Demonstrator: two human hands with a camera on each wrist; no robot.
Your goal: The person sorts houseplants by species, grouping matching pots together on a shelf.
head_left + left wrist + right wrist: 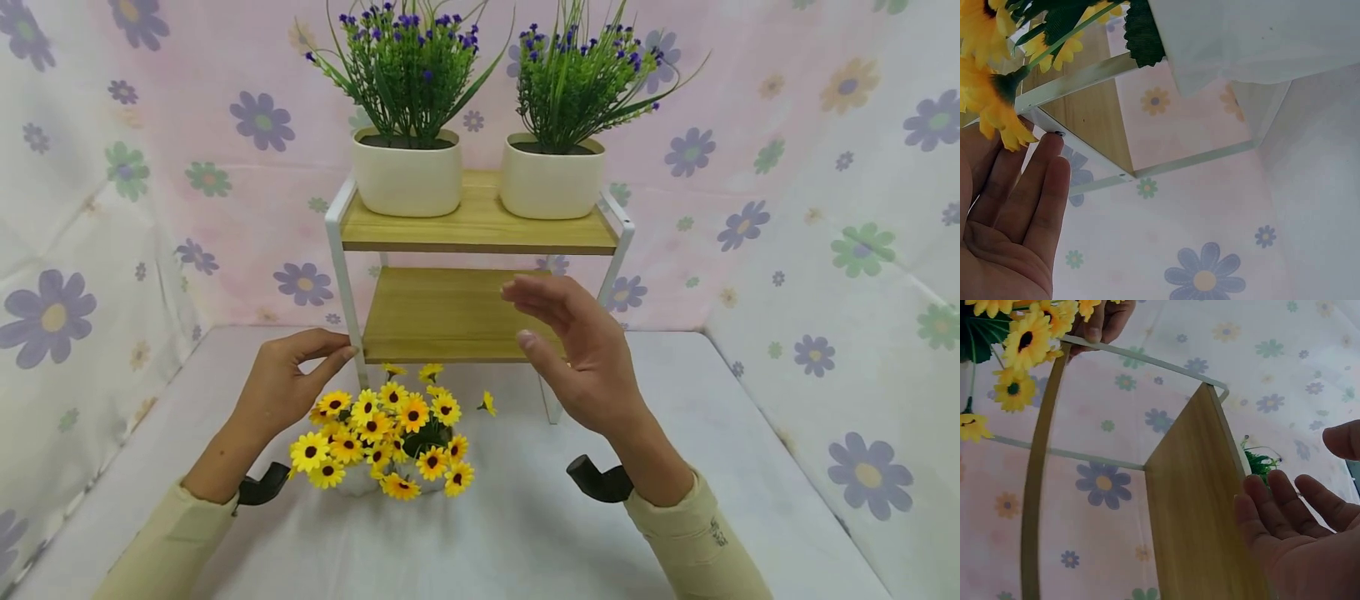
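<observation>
My left hand (276,385) pinches the left white post (342,287) of a small two-tier wooden shelf, at the height of its lower board (442,312). Seen from the right wrist, the thumb and fingers of that left hand (1110,324) are at the frame. My right hand (588,354) is held in the air in front of the shelf's right side, fingers loosely bent and nothing in them. In the right wrist view, its fingertips (1254,487) overlap the edge of a wooden board (1191,506).
Two cream pots, one on the left (408,179) and one on the right (551,183), hold purple-flowered plants on the top board (480,233). Yellow artificial daisies (375,427) stand on the white-covered table (525,533) before the shelf. Flower-patterned cloth (247,200) surrounds the back and sides.
</observation>
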